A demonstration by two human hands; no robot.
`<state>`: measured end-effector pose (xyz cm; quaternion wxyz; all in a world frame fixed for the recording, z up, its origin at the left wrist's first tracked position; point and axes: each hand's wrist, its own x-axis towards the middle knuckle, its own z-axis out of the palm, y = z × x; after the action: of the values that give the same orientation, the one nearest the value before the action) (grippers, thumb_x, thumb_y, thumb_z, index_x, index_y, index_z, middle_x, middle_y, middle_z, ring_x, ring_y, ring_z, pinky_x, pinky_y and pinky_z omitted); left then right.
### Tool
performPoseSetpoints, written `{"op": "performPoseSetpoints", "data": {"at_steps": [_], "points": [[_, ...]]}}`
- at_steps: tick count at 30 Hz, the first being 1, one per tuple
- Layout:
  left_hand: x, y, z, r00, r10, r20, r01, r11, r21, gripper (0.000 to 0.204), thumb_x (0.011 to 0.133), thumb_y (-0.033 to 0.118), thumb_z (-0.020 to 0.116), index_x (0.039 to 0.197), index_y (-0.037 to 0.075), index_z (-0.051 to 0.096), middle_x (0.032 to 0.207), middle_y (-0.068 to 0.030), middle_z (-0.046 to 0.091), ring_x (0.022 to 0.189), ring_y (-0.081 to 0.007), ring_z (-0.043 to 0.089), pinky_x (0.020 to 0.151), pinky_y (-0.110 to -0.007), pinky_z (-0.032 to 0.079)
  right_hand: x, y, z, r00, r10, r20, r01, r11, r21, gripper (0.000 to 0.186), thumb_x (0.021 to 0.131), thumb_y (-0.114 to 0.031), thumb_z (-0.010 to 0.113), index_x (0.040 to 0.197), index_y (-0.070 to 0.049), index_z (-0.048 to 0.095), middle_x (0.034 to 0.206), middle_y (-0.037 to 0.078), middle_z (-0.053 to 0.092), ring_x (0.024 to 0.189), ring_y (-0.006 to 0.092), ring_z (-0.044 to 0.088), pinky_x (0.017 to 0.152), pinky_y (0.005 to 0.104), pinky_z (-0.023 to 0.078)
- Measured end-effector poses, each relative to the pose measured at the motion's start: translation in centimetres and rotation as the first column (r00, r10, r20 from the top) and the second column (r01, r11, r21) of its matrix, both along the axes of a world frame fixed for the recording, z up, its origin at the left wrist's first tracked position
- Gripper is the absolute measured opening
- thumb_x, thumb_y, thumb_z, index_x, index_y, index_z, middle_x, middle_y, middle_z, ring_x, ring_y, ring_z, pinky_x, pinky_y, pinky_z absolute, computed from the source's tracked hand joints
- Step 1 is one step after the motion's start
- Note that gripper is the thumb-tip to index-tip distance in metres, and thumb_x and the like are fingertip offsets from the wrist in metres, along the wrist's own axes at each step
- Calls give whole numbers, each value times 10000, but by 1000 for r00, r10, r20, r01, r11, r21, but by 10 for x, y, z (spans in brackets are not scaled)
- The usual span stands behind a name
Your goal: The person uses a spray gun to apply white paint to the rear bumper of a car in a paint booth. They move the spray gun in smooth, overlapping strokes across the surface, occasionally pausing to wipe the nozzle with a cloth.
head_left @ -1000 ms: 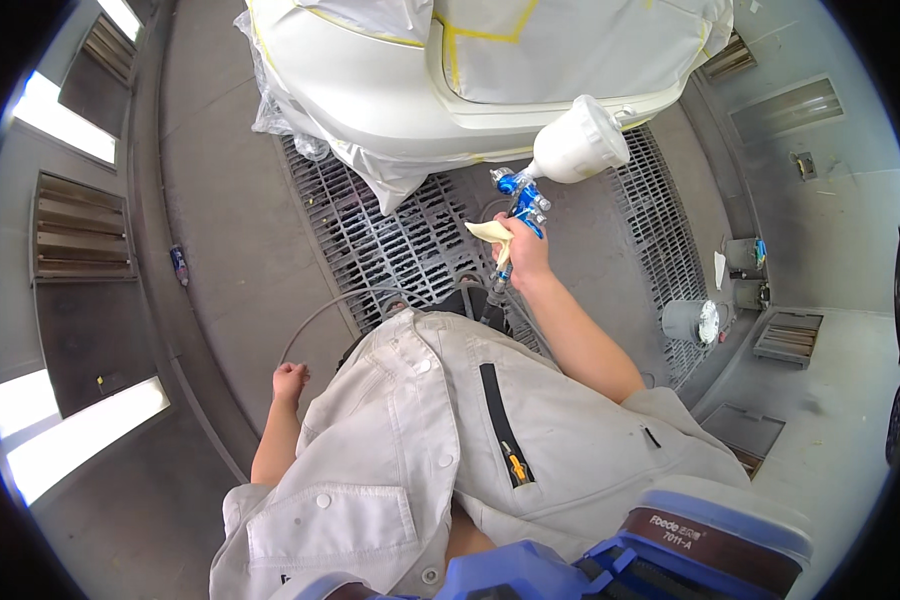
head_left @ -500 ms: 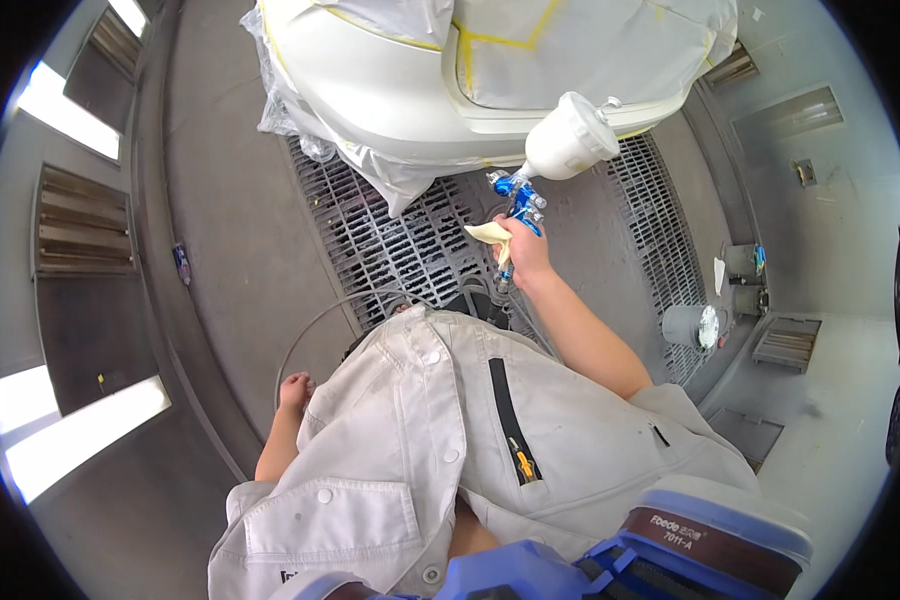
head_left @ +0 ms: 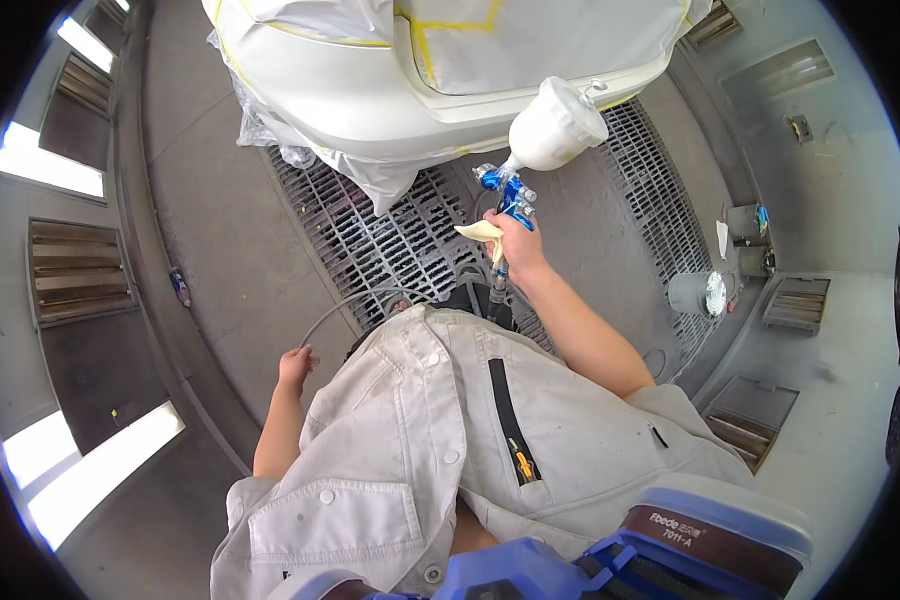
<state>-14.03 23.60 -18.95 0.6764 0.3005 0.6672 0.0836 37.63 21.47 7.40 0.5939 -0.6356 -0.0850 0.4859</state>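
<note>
My right hand (head_left: pixel 518 245) is wrapped round the grip of a blue spray gun (head_left: pixel 510 192) and also has a pale yellow cloth (head_left: pixel 480 231) tucked in its fingers. A white paint cup (head_left: pixel 558 125) sits tilted on top of the gun. Just beyond is a white car body (head_left: pixel 350 105), covered in part by masking sheet (head_left: pixel 530 40) with yellow tape edges. Low at my left side, the fingers of my left hand (head_left: pixel 296 364) are curled round a grey air hose (head_left: pixel 342 300), which bends across in front of me.
Floor grating (head_left: pixel 370 245) runs under the car, with a second grating (head_left: pixel 635 165) to the right. A grey bucket (head_left: pixel 692 293) with a white-coated rim stands on the right, near smaller containers (head_left: pixel 745 222) by the wall. A small can (head_left: pixel 179 287) lies by the left wall.
The car and walls have shifted in view as my head turned slightly. My right hand with the spray gun has moved a little left; my left hand has risen slightly along the hose.
</note>
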Motion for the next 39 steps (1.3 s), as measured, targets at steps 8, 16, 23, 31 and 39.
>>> {"op": "performPoseSetpoints", "data": {"at_steps": [8,16,23,31,39], "points": [[37,-10,21,982,133,-134,-119,987,106,285,968,113,578,1245,47,576,856,-61,677,645,-150,654,522,-262,459,38,-2,-3,1000,-5,-20,5,1000,22,55,897,-108,696,903,-65,663,702,53,652,471,128,557,442,280,440],[72,-36,43,977,168,-135,-171,985,-11,300,993,171,576,1275,69,592,916,-66,696,663,-152,672,499,-254,459,96,7,14,995,100,6,-100,995,13,69,878,-113,672,912,-54,659,739,53,651,535,133,570,493,288,446],[119,-33,55,984,151,-99,-151,988,9,306,997,197,595,1276,73,593,917,-58,694,682,-154,680,509,-258,470,131,13,15,993,96,71,-99,995,32,57,887,-106,674,900,-50,667,756,48,655,544,136,576,501,286,456],[160,-29,52,960,265,-88,-259,963,77,269,993,214,604,1232,90,616,903,-45,686,688,-147,675,520,-256,468,180,19,27,981,185,52,-189,979,79,65,885,-116,688,887,-53,672,738,45,643,522,132,568,481,286,446],[214,-61,77,979,56,-196,-65,997,-41,195,965,205,656,1070,41,646,888,-118,714,642,-207,678,561,-312,519,212,15,25,983,184,14,-184,981,54,33,848,-70,674,866,-46,659,763,33,641,620,140,599,561,297,478]]}}
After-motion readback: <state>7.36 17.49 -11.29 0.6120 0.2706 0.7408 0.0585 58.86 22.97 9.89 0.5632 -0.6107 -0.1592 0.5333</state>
